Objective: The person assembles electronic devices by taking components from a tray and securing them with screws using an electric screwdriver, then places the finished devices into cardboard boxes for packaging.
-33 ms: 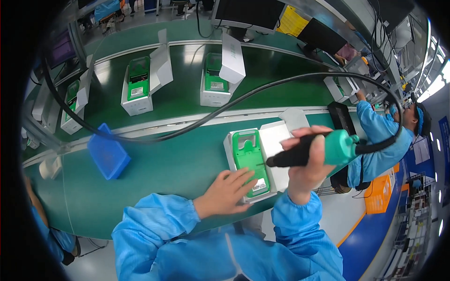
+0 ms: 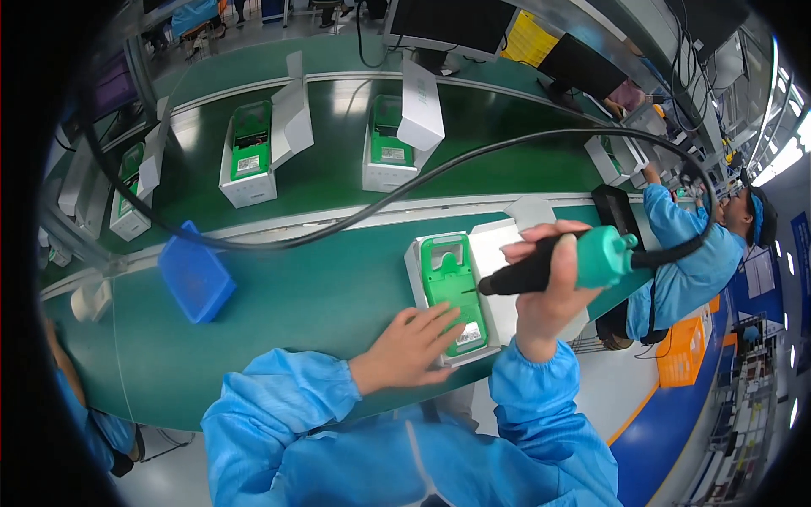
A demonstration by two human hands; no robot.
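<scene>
An open white box (image 2: 413, 276) lies in front of me with a green plastic device (image 2: 445, 287) inside it. My left hand (image 2: 404, 348) rests flat by the box's near left side, fingers spread, their tips over the device's lower part beside a white label (image 2: 468, 335). Wrapped in my right hand (image 2: 547, 314) is a black and teal electric screwdriver (image 2: 601, 257), held nearly level. Its thin bit points left at the middle of the device; whether it touches I cannot tell. The fingers hide part of the tool's body.
A black cable (image 2: 397, 196) arches from the screwdriver across the bench. At the left sits a blue bin (image 2: 196, 277). On the strip beyond stand several open white boxes (image 2: 250, 188) with green devices. A co-worker in blue (image 2: 684, 245) is at the right.
My right hand and the screwdriver have shifted slightly left and up. The left hand has stayed in place.
</scene>
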